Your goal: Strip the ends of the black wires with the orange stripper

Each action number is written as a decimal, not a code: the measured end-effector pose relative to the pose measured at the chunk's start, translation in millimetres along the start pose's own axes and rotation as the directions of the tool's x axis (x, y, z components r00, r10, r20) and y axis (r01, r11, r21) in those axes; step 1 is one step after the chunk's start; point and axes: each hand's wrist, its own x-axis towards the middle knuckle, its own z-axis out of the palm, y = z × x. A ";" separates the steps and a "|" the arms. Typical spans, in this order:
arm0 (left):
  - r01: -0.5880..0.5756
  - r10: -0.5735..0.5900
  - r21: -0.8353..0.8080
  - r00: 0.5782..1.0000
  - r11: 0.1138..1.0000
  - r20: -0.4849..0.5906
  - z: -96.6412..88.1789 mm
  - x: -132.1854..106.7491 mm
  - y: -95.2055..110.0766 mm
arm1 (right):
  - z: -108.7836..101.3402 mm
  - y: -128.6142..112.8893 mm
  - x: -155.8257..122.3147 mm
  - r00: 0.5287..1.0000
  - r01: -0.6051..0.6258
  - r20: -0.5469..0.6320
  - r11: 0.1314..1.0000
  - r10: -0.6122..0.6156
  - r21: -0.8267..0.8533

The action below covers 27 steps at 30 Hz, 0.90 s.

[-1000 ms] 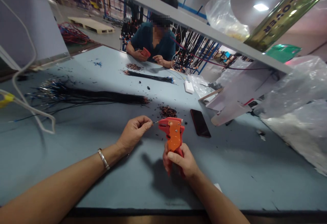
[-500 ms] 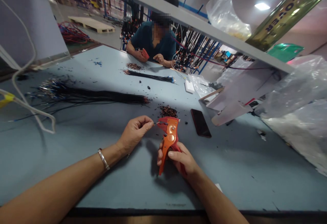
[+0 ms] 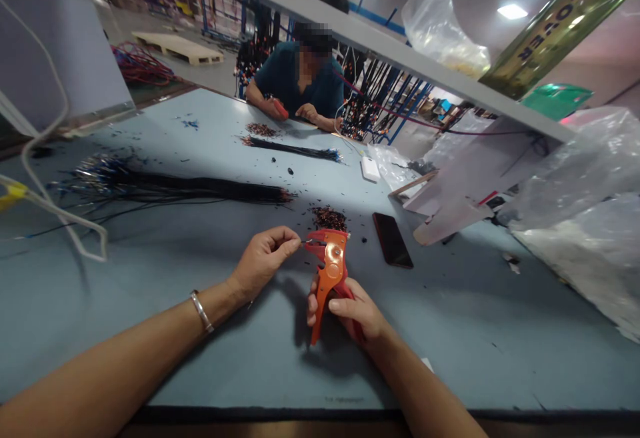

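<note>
Orange-and-red wire stripper (image 3: 334, 258) above a blue-grey worktable (image 3: 475, 331)
The left hand (image 3: 265, 261) pinches a thin wire (image 3: 303, 243) at the tool's mouth; the right hand (image 3: 361, 311) curls around its handles. A black wire bundle (image 3: 210, 187), clippings (image 3: 330, 218) and a smartphone (image 3: 393, 240) lie beyond; a co-worker (image 3: 325, 88) is at the far edge, a wooden pallet (image 3: 175, 47) on the floor behind.

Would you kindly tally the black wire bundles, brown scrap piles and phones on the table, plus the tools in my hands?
Wire bundles: 2
Scrap piles: 2
Phone: 1
Tool in right hand: 1
Total: 6
</note>
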 end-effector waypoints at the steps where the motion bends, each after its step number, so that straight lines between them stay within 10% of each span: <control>1: 0.003 -0.003 -0.008 1.000 1.000 0.010 -0.2 -0.3 0.2 | -0.6 -0.3 -0.1 1.000 -0.006 0.011 1.000 0.006 -0.001; 21: 0.059 -0.058 -0.053 0.998 0.997 0.015 1.0 1.6 -4.5 | 1.3 -19.8 -4.9 0.996 0.049 -0.052 0.954 -0.067 -0.294; 27: 0.084 -0.081 -0.110 0.996 0.990 0.023 5.7 1.4 -7.7 | 5.8 -27.3 -5.6 0.936 0.071 -0.160 0.611 -0.314 -0.788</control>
